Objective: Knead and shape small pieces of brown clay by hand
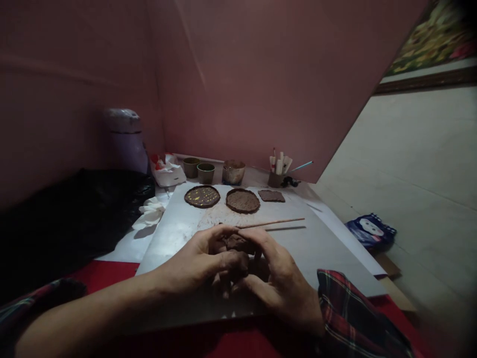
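Observation:
Both my hands meet over the near part of a grey board [320,248]. My left hand [201,261] and my right hand [279,281] are closed around a lump of brown clay [238,243], fingers pressed into it. A thin wooden stick [272,223] juts out to the right from between the fingertips, just above the board. Farther back on the board lie a round clay disc with yellow specks [202,196], a plain round clay disc [242,200] and a small clay rectangle [271,196].
Behind the board stand two small green pots [205,172], a stained jar [233,172] and a cup of tools [278,171]. A black bag [74,214] and crumpled tissue [151,211] lie left. A blue packet [370,229] sits right. Red cloth covers the near edge.

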`<state>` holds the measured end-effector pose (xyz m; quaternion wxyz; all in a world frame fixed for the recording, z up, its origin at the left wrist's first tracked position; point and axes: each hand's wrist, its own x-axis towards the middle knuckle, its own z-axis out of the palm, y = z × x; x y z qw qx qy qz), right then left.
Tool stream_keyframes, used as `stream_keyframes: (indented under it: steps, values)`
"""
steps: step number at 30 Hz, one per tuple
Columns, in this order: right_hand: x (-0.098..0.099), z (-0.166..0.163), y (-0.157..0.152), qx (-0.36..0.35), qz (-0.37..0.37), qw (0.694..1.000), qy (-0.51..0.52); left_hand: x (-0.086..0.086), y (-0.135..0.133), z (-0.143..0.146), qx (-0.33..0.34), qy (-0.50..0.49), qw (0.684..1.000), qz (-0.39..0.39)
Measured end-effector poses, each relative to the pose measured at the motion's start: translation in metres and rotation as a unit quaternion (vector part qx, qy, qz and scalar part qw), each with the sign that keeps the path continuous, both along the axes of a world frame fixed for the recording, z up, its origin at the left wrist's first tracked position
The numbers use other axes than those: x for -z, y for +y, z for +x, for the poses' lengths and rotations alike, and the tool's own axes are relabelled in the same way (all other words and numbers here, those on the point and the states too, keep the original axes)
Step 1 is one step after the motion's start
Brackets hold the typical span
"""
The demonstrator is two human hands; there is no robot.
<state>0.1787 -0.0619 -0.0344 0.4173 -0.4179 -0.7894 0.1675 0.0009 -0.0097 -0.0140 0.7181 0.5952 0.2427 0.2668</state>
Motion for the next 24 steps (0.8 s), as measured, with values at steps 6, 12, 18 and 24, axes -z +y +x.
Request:
stream_keyframes:
  steps: [6,12,18,24]
  values:
    - [-0.0035,-0.0005,-0.0032,0.014,-0.063,0.995,0.072,-0.0074,-0.0044,0.0001,0.000,0.029,0.997,0.075]
    - [-0.0041,0.0014,-0.0015,0.017,-0.079,0.992,0.093,-0.0087,-0.0008,-0.0053,-0.031,0.023,0.992,0.124]
    - [-0.0006,0.0022,-0.0016,0.030,-0.055,0.995,0.079,-0.0086,-0.0024,-0.0042,-0.054,0.080,0.975,0.200]
    - [0.0019,-0.0027,-0.0046,0.045,-0.039,0.994,0.093,-0.0066,-0.0052,-0.0056,-0.092,0.126,0.945,0.288]
